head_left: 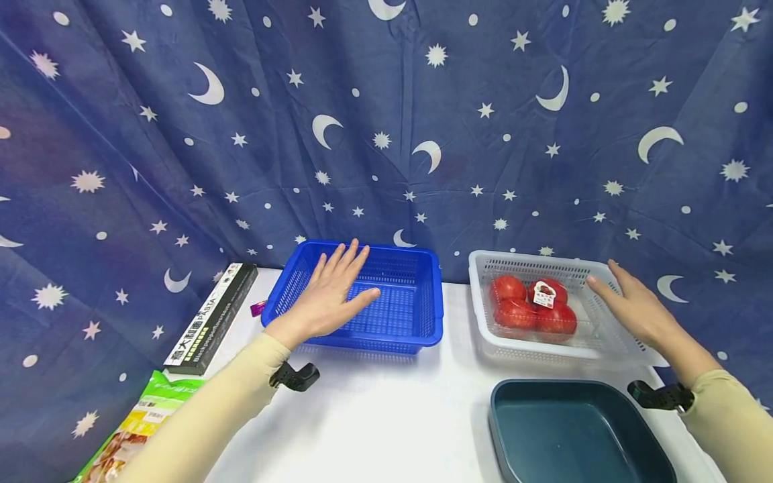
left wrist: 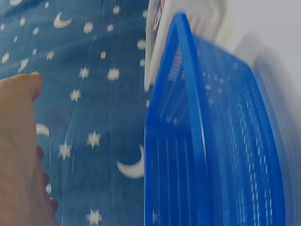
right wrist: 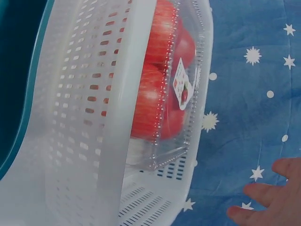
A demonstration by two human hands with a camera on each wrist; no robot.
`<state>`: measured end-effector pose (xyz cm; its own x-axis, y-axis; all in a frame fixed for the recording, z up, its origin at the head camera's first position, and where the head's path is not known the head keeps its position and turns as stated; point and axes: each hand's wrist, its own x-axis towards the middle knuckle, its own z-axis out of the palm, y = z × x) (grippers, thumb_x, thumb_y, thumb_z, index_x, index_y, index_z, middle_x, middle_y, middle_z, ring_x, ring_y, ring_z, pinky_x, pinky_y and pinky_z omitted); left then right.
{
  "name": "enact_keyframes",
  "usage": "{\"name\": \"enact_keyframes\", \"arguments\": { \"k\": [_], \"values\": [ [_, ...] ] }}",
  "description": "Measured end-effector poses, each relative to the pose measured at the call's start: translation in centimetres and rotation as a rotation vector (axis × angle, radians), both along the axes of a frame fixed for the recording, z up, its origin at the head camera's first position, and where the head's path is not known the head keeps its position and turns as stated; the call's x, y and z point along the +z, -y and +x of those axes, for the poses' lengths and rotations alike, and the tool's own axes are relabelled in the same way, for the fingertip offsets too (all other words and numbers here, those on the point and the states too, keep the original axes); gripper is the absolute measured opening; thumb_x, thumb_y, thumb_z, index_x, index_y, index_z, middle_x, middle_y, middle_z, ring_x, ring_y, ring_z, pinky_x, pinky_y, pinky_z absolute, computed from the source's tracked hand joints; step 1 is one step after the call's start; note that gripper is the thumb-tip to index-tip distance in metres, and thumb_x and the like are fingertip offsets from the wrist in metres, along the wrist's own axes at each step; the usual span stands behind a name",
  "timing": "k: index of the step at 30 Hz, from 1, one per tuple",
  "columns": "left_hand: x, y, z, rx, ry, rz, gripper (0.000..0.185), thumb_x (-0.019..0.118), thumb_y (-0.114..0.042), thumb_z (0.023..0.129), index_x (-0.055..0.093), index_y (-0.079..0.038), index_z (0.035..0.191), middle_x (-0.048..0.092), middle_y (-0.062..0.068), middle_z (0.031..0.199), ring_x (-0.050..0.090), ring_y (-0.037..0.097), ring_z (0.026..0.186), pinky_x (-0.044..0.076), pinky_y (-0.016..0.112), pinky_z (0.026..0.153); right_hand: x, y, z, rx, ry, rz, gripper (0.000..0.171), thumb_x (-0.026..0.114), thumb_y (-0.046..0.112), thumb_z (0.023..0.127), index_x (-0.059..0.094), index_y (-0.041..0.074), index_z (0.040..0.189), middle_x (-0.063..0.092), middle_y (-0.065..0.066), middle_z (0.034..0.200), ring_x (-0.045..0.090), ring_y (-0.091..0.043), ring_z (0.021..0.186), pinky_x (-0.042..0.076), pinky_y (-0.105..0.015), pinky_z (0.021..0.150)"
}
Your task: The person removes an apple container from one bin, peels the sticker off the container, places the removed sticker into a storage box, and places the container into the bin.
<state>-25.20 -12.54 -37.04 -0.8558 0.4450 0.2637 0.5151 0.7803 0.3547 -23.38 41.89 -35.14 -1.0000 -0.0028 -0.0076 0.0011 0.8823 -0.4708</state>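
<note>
The white worktop [head_left: 386,416] holds a blue basket [head_left: 417,322] and, beside it, a white basket [head_left: 483,315] with a clear pack of tomatoes [head_left: 531,305] inside. The left hand [head_left: 329,295] hovers flat over the blue basket, fingers straight, holding nothing. The right hand [head_left: 634,308] is open by the white basket's far side, also holding nothing. I think it's best to grip each rim firmly and keep the tomato basket level.

The head camera looked forward and down across the white table [head_left: 386,416] toward the starry backdrop [head_left: 386,121]. The left wrist camera sat close against the blue basket [left wrist: 221,141], a thing shared with the head view. The right wrist camera peered closely at the white basket [right wrist: 94,117] of packaged tomatoes [right wrist: 160,94], likewise shared.
</note>
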Motion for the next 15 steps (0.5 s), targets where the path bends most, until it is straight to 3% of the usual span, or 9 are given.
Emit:
{"name": "enact_keyframes", "arguments": {
  "k": [7,15],
  "values": [
    [-0.4,-4.0,1.3,-0.1,0.023,-0.009,0.087,0.031,-0.076,0.098,0.007,-0.026,0.166,-0.001,-0.003,0.172,-0.008,0.018,0.155,-0.004,0.047,0.124,-0.1,-0.1,0.0,-0.041,0.085,-0.129,0.092,0.027,0.064,0.105,-0.012,0.002,0.159,-0.002,-0.044,0.158,0.007,-0.068,0.139,0.019,-0.086,0.096],
    [-1.1,-8.2,2.8,-0.234,0.064,-0.019,0.086,0.032,-0.075,0.099,0.007,-0.027,0.166,0.005,-0.002,0.172,-0.008,0.015,0.155,0.001,0.041,0.125,-0.8,-0.6,-0.7,-0.059,0.125,-0.21,0.099,0.034,0.067,0.103,-0.009,-0.003,0.158,0.002,-0.046,0.156,0.012,-0.068,0.139,0.023,-0.084,0.099]
  ]
}}
